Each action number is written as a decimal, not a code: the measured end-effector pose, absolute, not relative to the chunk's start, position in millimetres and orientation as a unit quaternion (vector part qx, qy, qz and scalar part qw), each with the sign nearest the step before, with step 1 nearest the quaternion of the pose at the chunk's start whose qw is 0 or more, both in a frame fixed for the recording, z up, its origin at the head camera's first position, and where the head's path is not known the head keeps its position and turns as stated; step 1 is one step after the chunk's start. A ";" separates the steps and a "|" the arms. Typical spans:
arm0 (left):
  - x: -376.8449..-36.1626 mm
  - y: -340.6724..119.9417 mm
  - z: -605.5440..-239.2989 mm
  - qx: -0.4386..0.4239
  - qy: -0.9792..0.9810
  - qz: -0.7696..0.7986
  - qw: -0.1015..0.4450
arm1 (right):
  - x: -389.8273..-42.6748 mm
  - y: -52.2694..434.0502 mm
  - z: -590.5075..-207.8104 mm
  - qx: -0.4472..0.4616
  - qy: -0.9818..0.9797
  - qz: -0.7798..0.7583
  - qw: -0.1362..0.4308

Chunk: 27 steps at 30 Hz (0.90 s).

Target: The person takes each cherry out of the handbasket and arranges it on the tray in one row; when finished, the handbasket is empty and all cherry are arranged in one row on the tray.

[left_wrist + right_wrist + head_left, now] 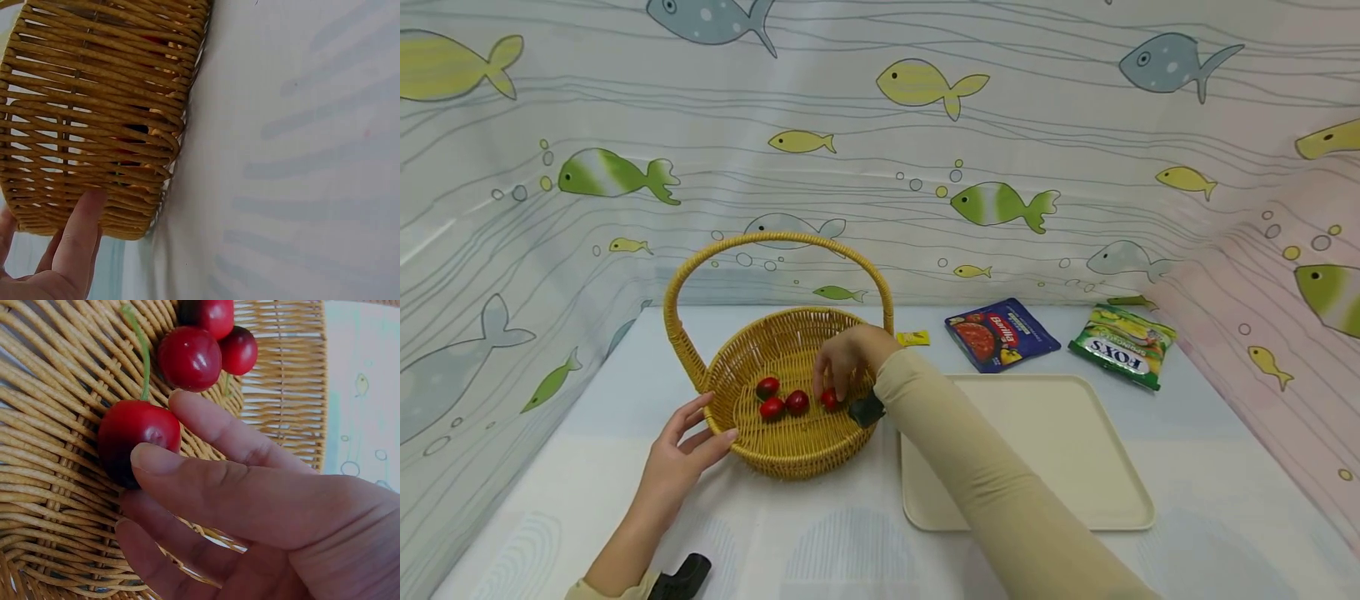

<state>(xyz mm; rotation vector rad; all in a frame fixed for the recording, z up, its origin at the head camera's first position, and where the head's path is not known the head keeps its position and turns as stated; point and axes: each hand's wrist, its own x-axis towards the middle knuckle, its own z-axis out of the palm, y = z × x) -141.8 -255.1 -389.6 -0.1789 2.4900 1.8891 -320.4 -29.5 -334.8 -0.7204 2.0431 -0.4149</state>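
A yellow-brown wicker basket (793,465) with a tall arched handle stands on the table. Inside, my right hand (844,360) reaches down and holds a dark red cherry (128,428) with a green stem between thumb and fingers. Several more cherries (797,402) lie on the basket floor, left of this hand. My left hand (677,458) touches the basket's left side, near the foot of the handle. In the left wrist view, one finger (80,234) rests against the outside of the weave, and the other fingers are partly hidden.
A cream tray (1037,450) lies right of the basket, partly under my right forearm. Behind it are a blue Barilla pouch (1002,334) and a green Fox's bag (1123,345). A small yellow packet (913,338) lies just behind the basket's right side.
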 end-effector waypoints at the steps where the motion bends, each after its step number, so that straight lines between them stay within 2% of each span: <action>1: -141.7 -255.2 -389.5 -0.056 0.795 0.603 0.005 | -320.0 -30.3 -334.6 -0.294 0.827 -0.162 0.451; 17: -141.8 -253.4 -387.8 -0.047 0.799 0.600 0.002 | -312.7 -40.4 -326.0 -0.305 0.820 -0.111 0.471; 27: -140.3 -253.6 -387.2 -0.052 0.795 0.605 0.003 | -302.5 -42.4 -302.8 -0.395 0.804 -0.184 0.404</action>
